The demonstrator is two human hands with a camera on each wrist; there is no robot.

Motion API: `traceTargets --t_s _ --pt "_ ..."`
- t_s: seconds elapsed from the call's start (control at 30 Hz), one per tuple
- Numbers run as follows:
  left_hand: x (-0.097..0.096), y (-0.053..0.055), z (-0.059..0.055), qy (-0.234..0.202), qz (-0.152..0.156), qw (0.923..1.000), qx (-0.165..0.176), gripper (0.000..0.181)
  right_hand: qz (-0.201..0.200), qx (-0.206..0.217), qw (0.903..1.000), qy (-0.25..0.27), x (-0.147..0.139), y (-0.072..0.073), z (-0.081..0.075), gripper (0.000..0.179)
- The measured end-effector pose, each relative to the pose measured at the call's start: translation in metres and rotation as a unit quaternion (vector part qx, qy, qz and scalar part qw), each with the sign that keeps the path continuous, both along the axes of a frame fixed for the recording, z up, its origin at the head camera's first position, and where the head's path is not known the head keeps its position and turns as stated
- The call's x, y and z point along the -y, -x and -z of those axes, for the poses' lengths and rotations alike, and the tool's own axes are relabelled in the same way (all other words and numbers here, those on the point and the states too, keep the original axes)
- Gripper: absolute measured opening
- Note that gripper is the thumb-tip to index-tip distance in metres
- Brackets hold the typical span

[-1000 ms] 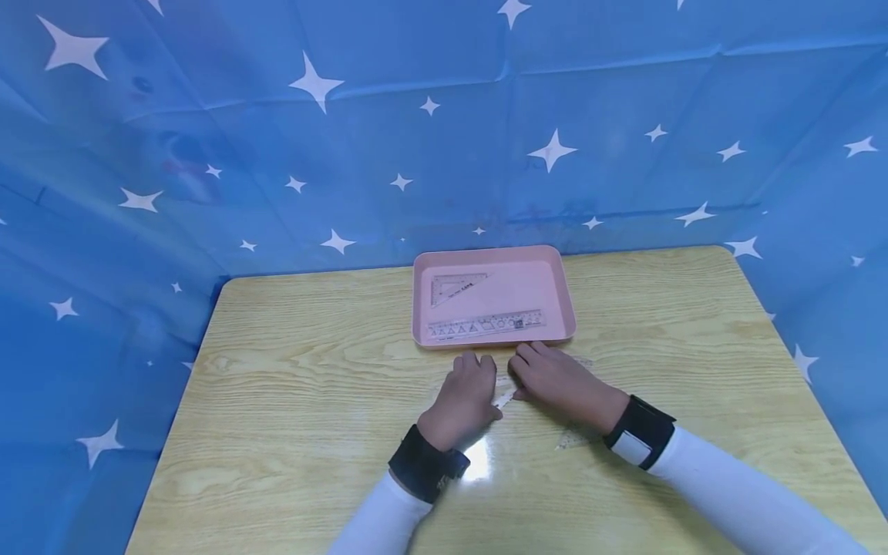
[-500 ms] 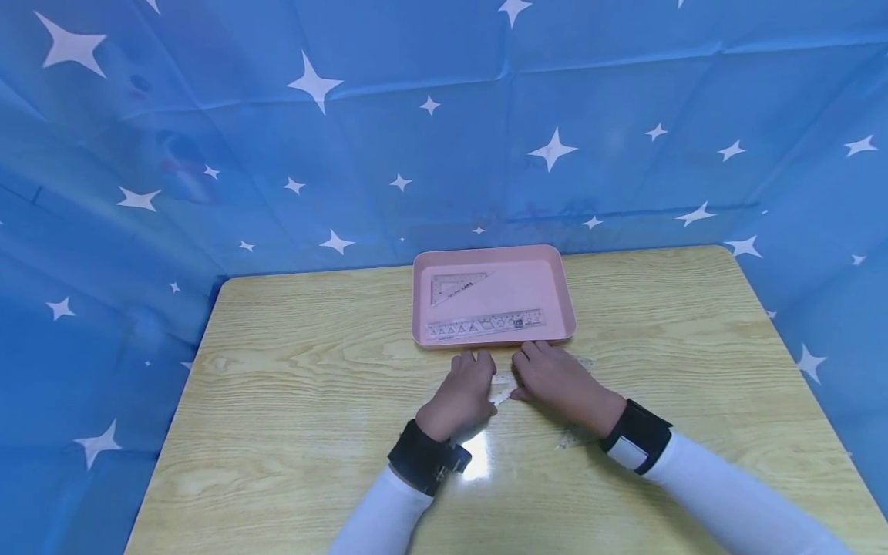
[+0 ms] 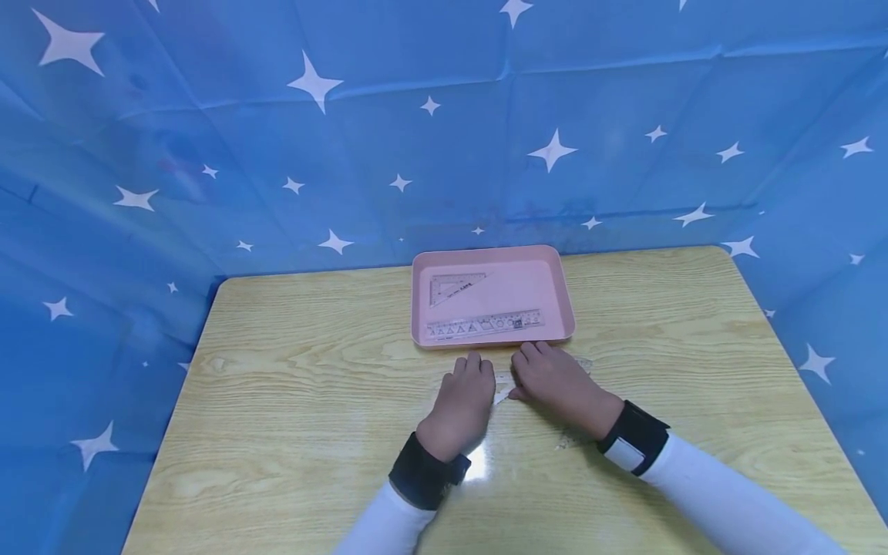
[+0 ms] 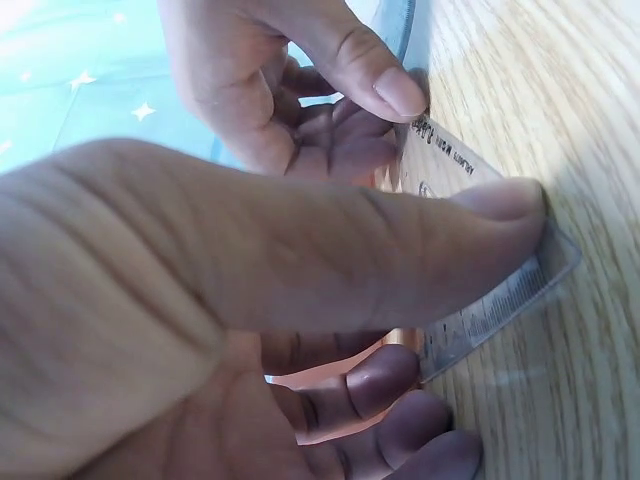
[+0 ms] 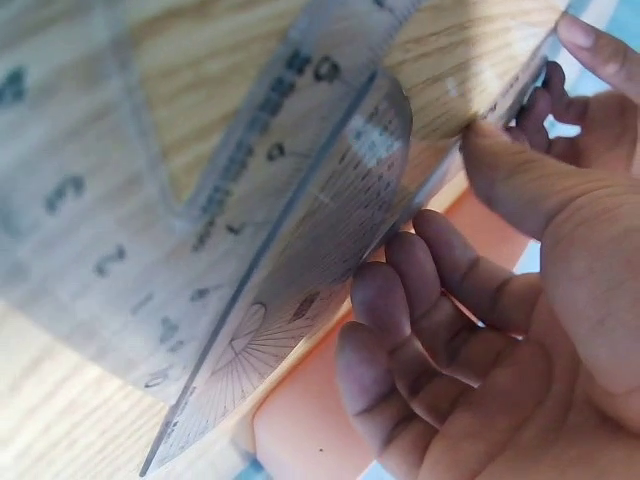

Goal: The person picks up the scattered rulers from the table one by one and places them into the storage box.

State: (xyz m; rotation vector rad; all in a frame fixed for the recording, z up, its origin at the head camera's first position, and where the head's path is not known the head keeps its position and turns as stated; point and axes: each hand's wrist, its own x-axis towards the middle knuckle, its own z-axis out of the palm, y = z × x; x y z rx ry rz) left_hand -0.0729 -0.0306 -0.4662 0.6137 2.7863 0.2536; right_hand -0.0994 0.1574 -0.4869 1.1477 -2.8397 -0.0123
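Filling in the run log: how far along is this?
Looks done: a small set square and a ruler lie in the pink tray.
In hand: left hand and right hand pinch what looks like another set square, just in front of the tray.
Probably left: that piece, plus a numbered set square and what looks like a protractor by the right hand, outside the tray.

We see bright light on the yellow wooden table [image 3: 291,401], with one white shiny spot [image 3: 479,461], and a soft shadow by the right white cloth sleeve [image 3: 728,489]. In the left wrist view, the blue starry cloth [image 4: 90,95] looks washed out. In the right one, we find the clear plastic triangle [image 5: 85,220] blurry up close.
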Motion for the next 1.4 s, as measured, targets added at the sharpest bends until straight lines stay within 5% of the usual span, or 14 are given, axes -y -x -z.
traceTargets --t_s 0.37,0.6,0.77,1.0,1.3,1.4 --pt "0.006 0.018 0.003 -0.067 -0.028 0.991 0.113 0.048 0.02 0.009 0.9996 0.015 -0.005 -0.003 0.001 0.041" --pt "0.007 0.021 0.003 -0.072 -0.034 0.9879 0.133 0.058 0.06 0.056 0.9966 -0.008 -0.007 -0.001 -0.003 0.037" --pt "0.008 0.021 0.004 -0.076 -0.023 0.9885 0.128 0.055 0.068 0.08 0.9944 -0.011 -0.007 0.002 -0.005 0.037" --pt "0.01 0.014 0.004 -0.102 -0.038 0.987 0.118 0.056 0.047 0.062 0.997 0.002 -0.011 0.002 -0.003 0.035" --pt "-0.004 -0.004 -0.002 -0.004 -0.002 1.0 0.009 0.032 0.03 0.037 0.9988 0.015 -0.013 0.0 -0.004 0.03" --pt "-0.004 -0.001 -0.003 0.004 0.006 0.9999 0.011 0.03 0.032 0.036 0.9987 0.017 -0.014 0.001 -0.003 0.03"
